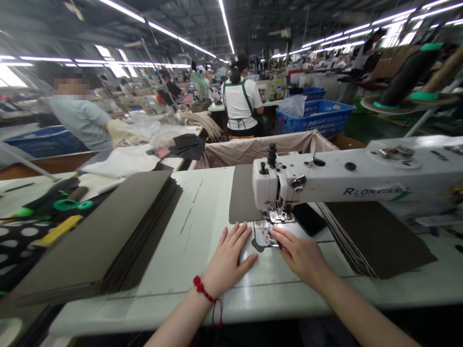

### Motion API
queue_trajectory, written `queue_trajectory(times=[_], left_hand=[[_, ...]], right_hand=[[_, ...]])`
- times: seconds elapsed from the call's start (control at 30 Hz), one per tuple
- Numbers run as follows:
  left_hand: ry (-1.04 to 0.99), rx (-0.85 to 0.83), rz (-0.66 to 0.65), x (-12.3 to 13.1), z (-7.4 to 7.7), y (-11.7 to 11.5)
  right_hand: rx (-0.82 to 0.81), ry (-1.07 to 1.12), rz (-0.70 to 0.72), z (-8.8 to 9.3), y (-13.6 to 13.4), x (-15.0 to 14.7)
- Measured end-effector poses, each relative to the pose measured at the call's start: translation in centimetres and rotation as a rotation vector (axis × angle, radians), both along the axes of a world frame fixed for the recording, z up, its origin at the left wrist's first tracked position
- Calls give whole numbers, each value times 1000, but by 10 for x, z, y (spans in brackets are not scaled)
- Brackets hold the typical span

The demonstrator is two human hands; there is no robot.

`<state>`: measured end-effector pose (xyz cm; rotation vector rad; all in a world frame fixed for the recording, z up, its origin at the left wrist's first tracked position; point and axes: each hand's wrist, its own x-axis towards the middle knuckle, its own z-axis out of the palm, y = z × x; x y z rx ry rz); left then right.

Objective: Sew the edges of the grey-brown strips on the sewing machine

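Observation:
My left hand [231, 255] lies flat on the pale green sewing table [202, 241], fingers spread and empty, just left of the metal needle plate [261, 231]. My right hand [302, 255] rests at the plate's right side in front of the presser foot [278, 217], its fingers closed together and curled under. What they hold, if anything, is hidden; a small pinkish edge shows beneath them. A dark grey-brown fabric piece [244, 195] lies flat behind the plate, partly hidden by the head of the white sewing machine [325, 176].
A thick stack of grey-brown panels [97, 221] stands on the left, and another stack [379, 236] lies right of a black phone [309, 219]. Thread cones [408, 79] rise at the right. Beyond the table are a cloth-lined bin [246, 149], blue crates [314, 118] and several co-workers.

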<state>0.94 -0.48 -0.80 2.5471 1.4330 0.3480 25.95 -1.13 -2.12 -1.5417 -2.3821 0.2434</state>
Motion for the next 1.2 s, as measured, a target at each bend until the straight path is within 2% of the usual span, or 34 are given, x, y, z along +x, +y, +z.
queue_trajectory(times=[0.1, 0.2, 0.33, 0.47, 0.53, 0.63, 0.73, 0.8, 0.9, 1.0, 1.03, 1.1, 1.2], left_hand=[[-48, 5, 13, 0, 2, -1], [-61, -14, 47, 4, 3, 8], [-24, -30, 90, 18, -2, 44], [7, 7, 141, 43, -9, 84], [26, 46, 187, 57, -11, 92], [58, 120, 302, 70, -9, 90], [101, 177, 418, 67, -2, 74], [134, 193, 464, 54, 2, 55], [178, 199, 508, 20, 1, 11], [201, 194, 516, -25, -11, -47], [201, 192, 507, -39, -16, -65], [133, 197, 407, -64, -23, -97], [69, 107, 234, -81, -24, -119]], right_hand=[[2, 8, -1, 0, -1, 0], [3, 19, -4, -1, -1, 0], [1, 31, -6, -2, 0, 0], [11, 50, -3, -1, -1, 1], [16, 61, -5, 1, -3, 2], [23, 75, -13, 2, -4, 2], [22, 91, -23, 5, -3, 1], [17, 105, -28, 9, -4, 2], [1, 129, -34, 18, -15, 8], [-14, 198, -50, 26, -44, 23], [-23, 257, -56, 26, -57, 30], [-66, 390, -85, 24, -84, 41], [-173, 547, -191, 15, -120, 53]])
